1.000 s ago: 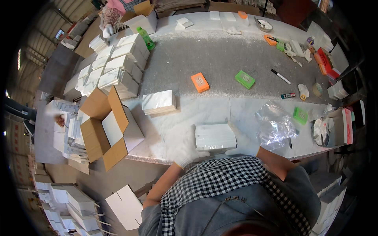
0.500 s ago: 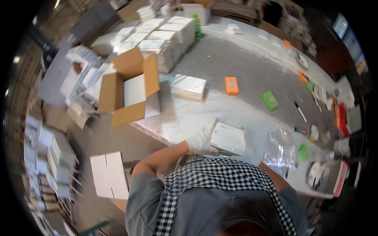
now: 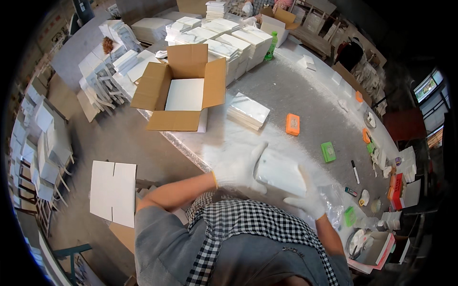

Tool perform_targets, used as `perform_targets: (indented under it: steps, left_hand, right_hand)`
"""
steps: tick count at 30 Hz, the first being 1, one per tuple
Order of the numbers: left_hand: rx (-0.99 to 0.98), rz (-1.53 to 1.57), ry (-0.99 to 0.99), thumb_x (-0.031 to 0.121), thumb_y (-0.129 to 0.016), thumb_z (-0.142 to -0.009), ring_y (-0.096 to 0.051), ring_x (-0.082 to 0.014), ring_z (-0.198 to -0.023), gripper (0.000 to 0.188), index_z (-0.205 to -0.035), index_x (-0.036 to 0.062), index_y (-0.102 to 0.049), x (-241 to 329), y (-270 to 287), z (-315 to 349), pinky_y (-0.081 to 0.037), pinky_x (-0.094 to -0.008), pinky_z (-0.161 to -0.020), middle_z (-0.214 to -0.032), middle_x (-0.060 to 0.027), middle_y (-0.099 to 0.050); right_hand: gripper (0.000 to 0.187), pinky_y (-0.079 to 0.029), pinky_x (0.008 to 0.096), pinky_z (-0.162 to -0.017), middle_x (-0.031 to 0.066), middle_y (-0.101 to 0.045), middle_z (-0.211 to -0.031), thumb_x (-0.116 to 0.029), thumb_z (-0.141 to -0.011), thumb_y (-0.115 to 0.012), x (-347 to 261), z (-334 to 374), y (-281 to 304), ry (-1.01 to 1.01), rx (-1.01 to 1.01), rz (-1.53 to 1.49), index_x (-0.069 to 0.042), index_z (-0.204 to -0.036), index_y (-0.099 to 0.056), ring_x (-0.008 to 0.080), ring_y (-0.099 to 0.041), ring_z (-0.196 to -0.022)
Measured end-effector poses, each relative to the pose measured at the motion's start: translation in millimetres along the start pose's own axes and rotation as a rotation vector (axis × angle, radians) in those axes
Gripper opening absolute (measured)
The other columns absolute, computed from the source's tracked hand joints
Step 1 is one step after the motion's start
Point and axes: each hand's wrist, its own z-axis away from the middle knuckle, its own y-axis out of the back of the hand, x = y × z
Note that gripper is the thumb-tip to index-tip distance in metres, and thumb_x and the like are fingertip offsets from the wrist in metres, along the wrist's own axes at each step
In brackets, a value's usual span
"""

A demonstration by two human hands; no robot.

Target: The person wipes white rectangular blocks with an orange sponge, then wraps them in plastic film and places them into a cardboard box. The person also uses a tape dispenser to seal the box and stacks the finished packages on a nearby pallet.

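Observation:
A stack of white marble-look tiles [image 3: 280, 172], seemingly in clear plastic, lies between my two white-gloved hands over the near part of the table. My left hand [image 3: 241, 168] grips the left end, its thumb up along the far corner and its fingers at the near edge. At the other end my right hand [image 3: 309, 196] is closed against the stack, slightly blurred. Crumpled clear plastic film [image 3: 332, 206] lies just right of my right hand. Farther off, another stack of tiles [image 3: 249, 110] rests on the table.
An opened cardboard box [image 3: 213, 90] with a white piece inside stands at the table's left edge. Behind are many tile stacks [image 3: 234, 45] and a green bottle [image 3: 271, 46]. Orange [image 3: 293, 124] and green [image 3: 328, 151] blocks and a marker [image 3: 355, 172] lie to the right.
My right hand, hidden before, now shows at the right end of the tile stack. My left hand remains at the left end. The whole view has shifted and turned.

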Motion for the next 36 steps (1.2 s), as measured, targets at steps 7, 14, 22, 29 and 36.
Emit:
perform_targets:
  steps: [7, 14, 22, 29, 36]
  left_hand:
    - [0.213, -0.080, -0.212, 0.044, -0.098, -0.051, -0.046, -0.0393, -0.141, 0.146, -0.157, -0.0112, -0.014, 0.7, 157.8, 19.1, -0.038, -0.0389, -0.117, -0.150, -0.0344, -0.043]
    - [0.320, -0.090, -0.111, 0.035, -0.100, -0.048, -0.044, -0.0331, -0.142, 0.142, -0.158, -0.0079, -0.020, -116.7, 292.7, 11.6, -0.036, -0.0379, -0.118, -0.151, -0.0274, -0.044]
    - [0.400, -0.257, 0.015, 0.040, -0.096, -0.046, -0.045, -0.0409, -0.138, 0.133, -0.154, -0.0030, -0.031, -212.3, 356.9, 3.2, -0.038, -0.0427, -0.116, -0.144, -0.0289, -0.048]
    - [0.417, -0.348, 0.050, 0.044, -0.094, -0.047, -0.041, -0.0440, -0.140, 0.128, -0.150, -0.0037, -0.035, -214.2, 370.3, 12.9, -0.037, -0.0467, -0.116, -0.147, -0.0294, -0.044]
    - [0.434, -0.908, 0.009, 0.050, -0.089, -0.053, -0.045, -0.0391, -0.126, 0.104, -0.133, -0.0034, -0.049, -206.1, 351.0, -6.0, -0.031, -0.0499, -0.113, -0.131, -0.0226, -0.053]
  right_hand:
    - [0.111, -0.034, 0.0432, -0.120, 0.0273, -0.042, -0.155, -0.039, -0.064, -0.094, -144.4, -122.8, 15.6, 0.409, 0.087, 0.260, 0.001, -0.153, -0.041, 0.0402, -0.039, -0.146]
    - [0.101, -0.038, 0.0415, -0.117, 0.0229, -0.043, -0.151, -0.036, -0.068, -0.090, -213.5, -298.6, -60.9, 0.483, -0.004, 0.270, -0.005, -0.152, -0.043, 0.0389, -0.045, -0.140]
    - [0.104, -0.035, 0.0409, -0.119, 0.0181, -0.042, -0.154, -0.037, -0.069, -0.090, -221.5, -402.3, -123.7, 0.435, -0.123, 0.305, -0.007, -0.155, -0.040, 0.0354, -0.043, -0.142]
    - [0.106, -0.036, 0.0452, -0.119, 0.0219, -0.040, -0.153, -0.043, -0.069, -0.088, -206.3, -435.8, -145.3, 0.486, -0.165, 0.326, -0.013, -0.156, -0.038, 0.0402, -0.040, -0.142]
    - [0.100, -0.025, 0.0661, -0.116, 0.0222, -0.047, -0.145, -0.048, -0.068, -0.085, -197.9, -437.8, -143.5, 0.582, -0.036, 0.880, -0.013, -0.152, -0.044, 0.0415, -0.042, -0.138]
